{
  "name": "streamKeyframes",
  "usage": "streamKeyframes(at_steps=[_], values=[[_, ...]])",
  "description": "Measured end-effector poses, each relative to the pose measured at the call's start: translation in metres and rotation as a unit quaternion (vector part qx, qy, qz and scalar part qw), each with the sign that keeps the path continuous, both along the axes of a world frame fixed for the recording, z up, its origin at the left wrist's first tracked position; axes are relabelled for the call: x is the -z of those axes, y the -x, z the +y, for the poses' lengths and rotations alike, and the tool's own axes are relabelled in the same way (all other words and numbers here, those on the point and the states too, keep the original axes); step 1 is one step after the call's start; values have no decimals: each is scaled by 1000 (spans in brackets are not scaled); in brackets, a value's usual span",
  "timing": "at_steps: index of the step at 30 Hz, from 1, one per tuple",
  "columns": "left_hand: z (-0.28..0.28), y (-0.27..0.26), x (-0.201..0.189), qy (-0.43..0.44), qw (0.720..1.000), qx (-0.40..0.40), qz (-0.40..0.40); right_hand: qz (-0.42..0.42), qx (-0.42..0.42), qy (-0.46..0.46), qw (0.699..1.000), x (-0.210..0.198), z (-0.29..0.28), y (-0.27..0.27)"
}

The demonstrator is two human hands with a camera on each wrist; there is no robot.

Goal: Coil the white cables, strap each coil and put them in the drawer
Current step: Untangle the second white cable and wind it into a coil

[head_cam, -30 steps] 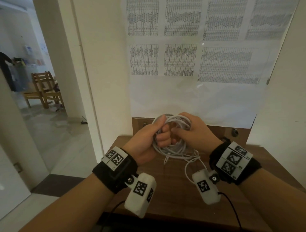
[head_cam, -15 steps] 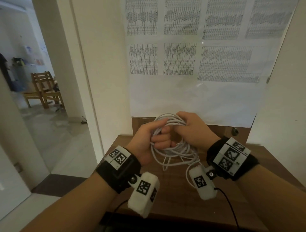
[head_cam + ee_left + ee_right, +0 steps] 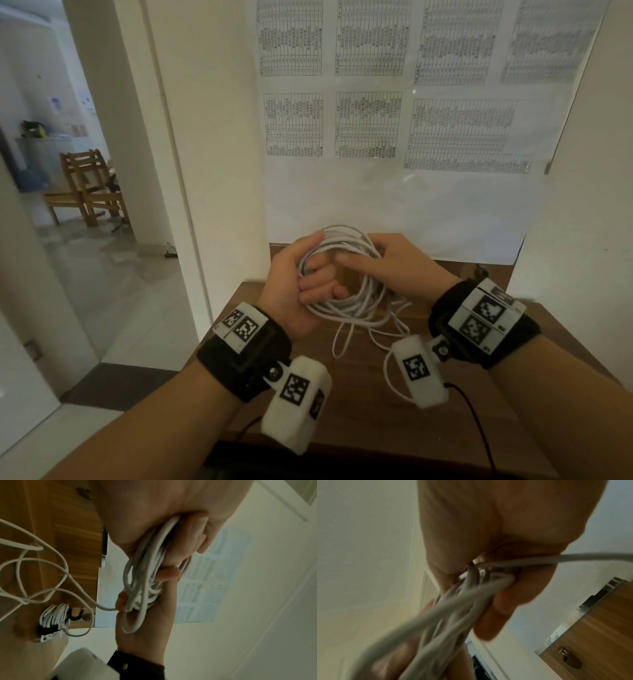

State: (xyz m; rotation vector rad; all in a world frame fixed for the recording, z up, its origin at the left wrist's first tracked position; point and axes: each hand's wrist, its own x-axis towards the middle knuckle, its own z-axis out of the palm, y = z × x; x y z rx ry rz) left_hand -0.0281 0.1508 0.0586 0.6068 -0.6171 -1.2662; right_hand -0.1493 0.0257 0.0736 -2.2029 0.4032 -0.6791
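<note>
A coil of white cable [image 3: 359,301] hangs between both hands above the wooden table [image 3: 359,411]. My left hand [image 3: 318,277] grips the coil's left side, fingers curled round the strands [image 3: 145,568]. My right hand [image 3: 387,260] holds the right side, thumb pointing left, fingers wrapped round the bundle [image 3: 471,588]. The cable's loose tail [image 3: 342,339] trails in loops onto the table. A second white coil [image 3: 53,619], bound with a black strap, lies on the table in the left wrist view.
A wall with printed sheets [image 3: 376,102] stands right behind the table. A wooden front with a metal handle [image 3: 570,658] shows in the right wrist view. To the left, an open doorway leads to wooden chairs [image 3: 89,185].
My hands have drawn slightly apart and the coil now shows as a wider ring. The right thumb has straightened out. More loose tail lies on the table.
</note>
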Motion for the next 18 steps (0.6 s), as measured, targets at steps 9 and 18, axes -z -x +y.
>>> streamKeyframes(at_steps=[9,18], values=[[3,19,-4,42,998,-36,-42,-36,71,-92,993,0,2,-7],[8,-6,-23,22,995,-59,72,4,6,-6,1000,2,-14,13]])
